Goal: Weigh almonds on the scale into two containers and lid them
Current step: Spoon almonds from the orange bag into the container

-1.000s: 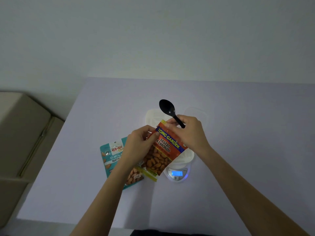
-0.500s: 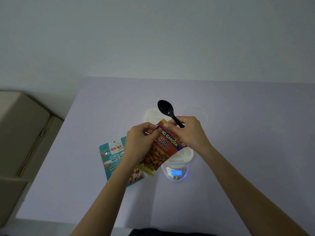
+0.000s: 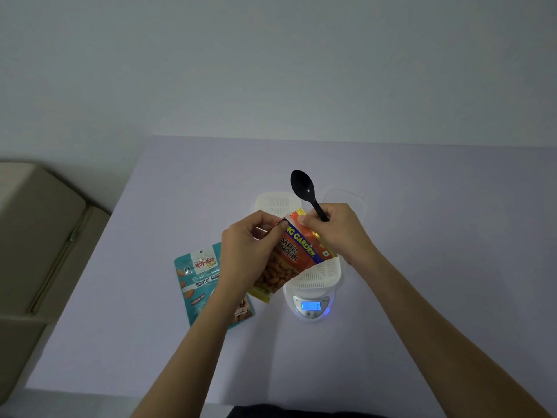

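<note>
Both hands pinch the top edge of the red almond packet (image 3: 297, 257) above the scale (image 3: 312, 300): left hand (image 3: 248, 245), right hand (image 3: 340, 230) also gripping a black spoon (image 3: 304, 188). White container (image 3: 321, 274) sits on scale.

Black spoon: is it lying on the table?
No, the right hand grips the black spoon by its handle, bowl up, while pinching the red almond packet.

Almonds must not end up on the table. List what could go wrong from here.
The left hand and right hand pinch the top of the orange foil almond packet near the white ribbed container on the white digital scale. A sudden tear could scatter its contents past the container. The right hand also grips the black plastic spoon, so either may slip.
</note>
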